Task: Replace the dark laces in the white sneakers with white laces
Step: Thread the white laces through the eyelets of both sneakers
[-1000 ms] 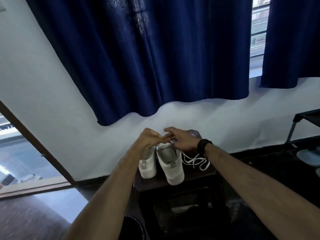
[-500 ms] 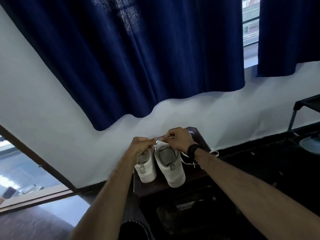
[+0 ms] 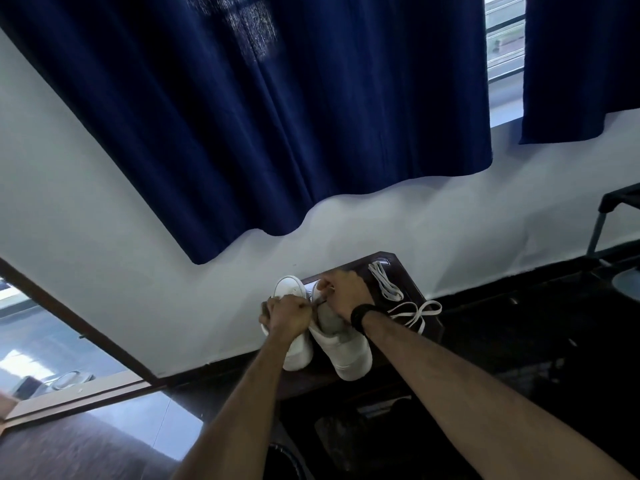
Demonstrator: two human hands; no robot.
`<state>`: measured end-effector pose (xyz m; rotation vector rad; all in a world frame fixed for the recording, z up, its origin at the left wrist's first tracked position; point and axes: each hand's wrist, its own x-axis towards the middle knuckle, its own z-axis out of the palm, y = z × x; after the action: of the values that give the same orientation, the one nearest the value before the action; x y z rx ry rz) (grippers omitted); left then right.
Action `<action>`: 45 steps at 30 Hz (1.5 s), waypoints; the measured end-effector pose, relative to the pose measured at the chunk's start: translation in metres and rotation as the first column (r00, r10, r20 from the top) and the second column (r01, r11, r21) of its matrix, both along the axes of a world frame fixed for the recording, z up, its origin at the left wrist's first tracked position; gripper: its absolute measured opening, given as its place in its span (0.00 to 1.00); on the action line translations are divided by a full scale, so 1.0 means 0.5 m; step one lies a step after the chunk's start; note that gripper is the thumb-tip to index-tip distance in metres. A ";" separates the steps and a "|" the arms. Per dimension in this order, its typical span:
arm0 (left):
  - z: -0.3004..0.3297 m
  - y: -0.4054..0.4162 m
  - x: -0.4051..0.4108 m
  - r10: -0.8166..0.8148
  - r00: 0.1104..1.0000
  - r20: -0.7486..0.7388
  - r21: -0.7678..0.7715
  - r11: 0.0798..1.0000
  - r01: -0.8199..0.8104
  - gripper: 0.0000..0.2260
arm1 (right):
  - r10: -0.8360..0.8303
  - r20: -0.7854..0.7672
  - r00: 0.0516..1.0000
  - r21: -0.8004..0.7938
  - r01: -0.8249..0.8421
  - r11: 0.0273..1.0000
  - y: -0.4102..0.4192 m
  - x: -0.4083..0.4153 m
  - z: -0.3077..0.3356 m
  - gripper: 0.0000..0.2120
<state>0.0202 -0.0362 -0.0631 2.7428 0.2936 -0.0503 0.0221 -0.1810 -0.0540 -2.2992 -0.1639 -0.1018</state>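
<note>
A: Sneaker position?
B: Both white sneakers (image 3: 346,348) on dark tabletop (image 3: 408,285); spare white laces (image 3: 398,299) beside them.
A: Hands?
B: Left hand (image 3: 289,315) and right hand (image 3: 346,294) each pinching a dark lace (image 3: 319,301) over the right sneaker.

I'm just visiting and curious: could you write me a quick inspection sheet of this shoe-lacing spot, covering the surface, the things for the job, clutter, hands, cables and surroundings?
Surface: small dark wooden table set against the wall.
Job's things: two white sneakers side by side on the table; loose white laces lying on it to their right. A short dark bit shows between the hands; too small to tell what it is.
Clutter: nothing seen on the table.
Hands: left hand curled in a fist over the left sneaker; right hand curled over the right sneaker, a black wristband on that wrist. What each grips is hidden.
Cables: nothing seen.
Surroundings: white wall, dark blue curtains, window, dark floor, a metal rack at right.
</note>
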 end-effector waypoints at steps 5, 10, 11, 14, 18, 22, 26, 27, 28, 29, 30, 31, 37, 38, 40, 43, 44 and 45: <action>-0.007 -0.002 -0.006 0.072 0.997 0.038 -0.157 0.986 -0.065 0.11 | -0.073 0.082 0.994 -0.112 0.082 0.990 -0.020 0.008 -0.032 0.10; -0.055 0.027 0.050 0.152 0.988 -0.006 -0.257 0.955 -0.148 0.13 | -0.152 0.126 0.980 -0.222 0.177 0.959 -0.005 0.014 -0.057 0.11; -0.057 0.027 0.053 0.160 0.987 -0.014 -0.250 0.955 -0.158 0.12 | -0.159 0.137 0.978 -0.229 0.187 0.955 -0.004 0.017 -0.060 0.11; -0.030 0.007 0.031 0.192 0.981 -0.008 -0.243 0.952 -0.188 0.11 | -0.149 0.145 0.978 -0.240 0.181 0.954 -0.003 0.022 -0.066 0.09; -0.029 0.002 0.022 0.232 0.972 0.044 -0.223 0.950 -0.217 0.11 | -0.159 0.168 0.973 -0.311 0.206 0.928 0.011 0.027 -0.072 0.09; -0.029 0.006 0.024 0.218 0.976 0.026 -0.251 0.946 -0.205 0.10 | -0.133 0.213 0.968 -0.369 0.206 0.906 0.017 0.030 -0.072 0.10; -0.020 0.000 0.021 0.157 0.988 -0.011 -0.364 0.919 -0.150 0.11 | -0.144 0.264 0.954 -0.431 0.250 0.867 0.026 0.028 -0.070 0.11; -0.021 0.001 0.023 0.142 0.990 -0.013 -0.381 0.914 -0.136 0.11 | -0.143 0.260 0.955 -0.435 0.248 0.866 0.027 0.029 -0.070 0.11; -0.025 0.003 0.025 0.132 0.991 -0.003 -0.393 0.912 -0.122 0.12 | -0.134 0.253 0.958 -0.433 0.237 0.870 0.028 0.030 -0.072 0.11; -0.028 0.005 0.025 0.130 0.992 0.001 -0.396 0.911 -0.119 0.12 | -0.122 0.251 0.960 -0.427 0.224 0.876 0.027 0.031 -0.074 0.11; -0.036 0.011 0.032 0.123 0.992 0.006 -0.397 0.911 -0.111 0.12 | -0.113 0.255 0.960 -0.419 0.215 0.882 0.026 0.031 -0.074 0.10; -0.044 0.016 0.037 0.122 0.993 0.012 -0.389 0.915 -0.107 0.13 | -0.103 0.254 0.962 -0.413 0.204 0.887 0.024 0.031 -0.074 0.10; -0.079 0.041 0.057 0.108 0.993 0.036 -0.419 0.904 -0.083 0.13 | -0.054 0.245 0.968 -0.431 0.158 0.888 0.027 0.027 -0.071 0.10; -0.081 0.042 0.059 0.108 0.994 0.029 -0.438 0.895 -0.084 0.13 | -0.051 0.254 0.966 -0.435 0.161 0.886 0.027 0.026 -0.071 0.10; -0.069 0.034 0.048 0.095 0.995 0.033 -0.450 0.890 -0.070 0.13 | -0.044 0.282 0.958 -0.437 0.169 0.883 0.027 0.023 -0.072 0.09; -0.047 0.022 0.034 0.092 0.995 0.032 -0.462 0.884 -0.067 0.13 | -0.037 0.329 0.944 -0.432 0.185 0.883 0.026 0.016 -0.068 0.09; -0.045 0.021 0.033 0.096 0.995 0.035 -0.473 0.878 -0.068 0.12 | -0.044 0.344 0.938 -0.422 0.196 0.885 0.026 0.013 -0.066 0.09; -0.044 0.021 0.032 0.100 0.994 0.036 -0.478 0.876 -0.071 0.11 | -0.050 0.343 0.938 -0.413 0.198 0.889 0.025 0.011 -0.066 0.09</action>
<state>0.0360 -0.0258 -0.0848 2.2329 0.3357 -0.0140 0.0275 -0.1686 -0.0869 -2.7365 -0.2241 -0.5669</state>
